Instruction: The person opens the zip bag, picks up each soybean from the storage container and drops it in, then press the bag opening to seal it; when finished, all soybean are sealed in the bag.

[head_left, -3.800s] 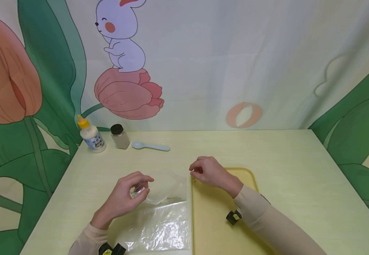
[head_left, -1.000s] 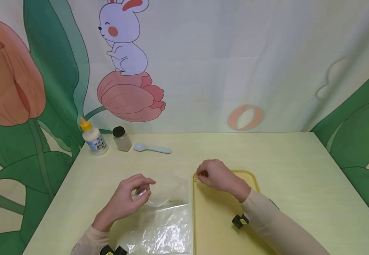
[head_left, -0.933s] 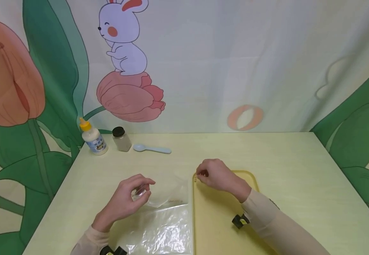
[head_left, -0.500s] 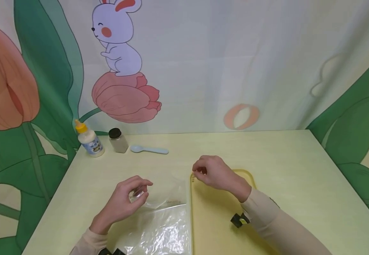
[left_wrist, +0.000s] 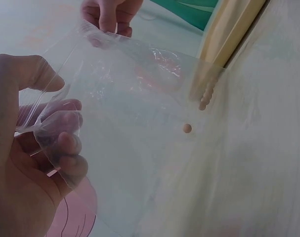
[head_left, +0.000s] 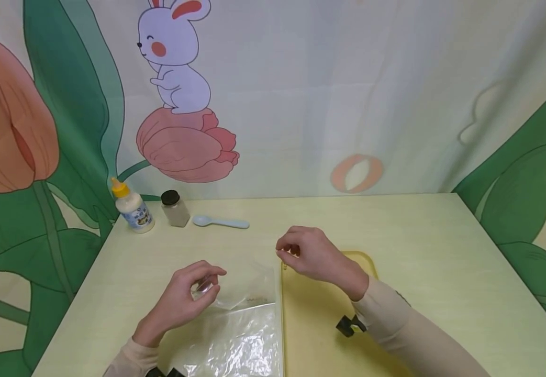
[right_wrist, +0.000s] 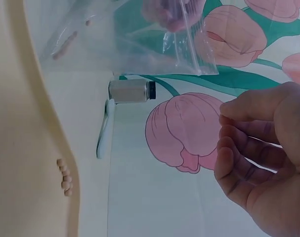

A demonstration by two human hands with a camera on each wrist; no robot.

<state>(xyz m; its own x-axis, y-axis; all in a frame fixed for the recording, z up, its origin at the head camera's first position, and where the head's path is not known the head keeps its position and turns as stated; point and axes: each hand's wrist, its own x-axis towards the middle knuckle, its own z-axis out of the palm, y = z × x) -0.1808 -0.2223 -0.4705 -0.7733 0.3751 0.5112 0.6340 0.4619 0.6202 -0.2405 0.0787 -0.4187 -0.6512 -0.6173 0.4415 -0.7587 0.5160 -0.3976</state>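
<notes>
My left hand (head_left: 180,293) grips the edge of a clear plastic bag (left_wrist: 130,113), its fingers curled at the mouth and thumb standing apart. Through the film show a short row of small tan balls (left_wrist: 206,96) and one single ball (left_wrist: 187,128). My right hand (head_left: 315,256) is raised at the far left corner of a yellow tray (head_left: 329,324), close by the bag. Its thumb and forefinger meet at the tips, with a pale speck between them that looks like another small ball, mostly hidden. Several tan balls (right_wrist: 64,177) lie inside the tray's rim.
Along the table's back left stand a squeeze bottle (head_left: 133,207) with a yellow nozzle and a black-capped jar (head_left: 175,209). Beside them lies a light blue spoon (head_left: 221,222). Glossy clear plastic (head_left: 235,340) lies flat left of the tray. A printed curtain (head_left: 282,104) hangs behind.
My right hand came down to the balls in the tray corner, and has since risen and shifted left toward the bag. The left hand keeps its grip in place. The head view shifted slightly.
</notes>
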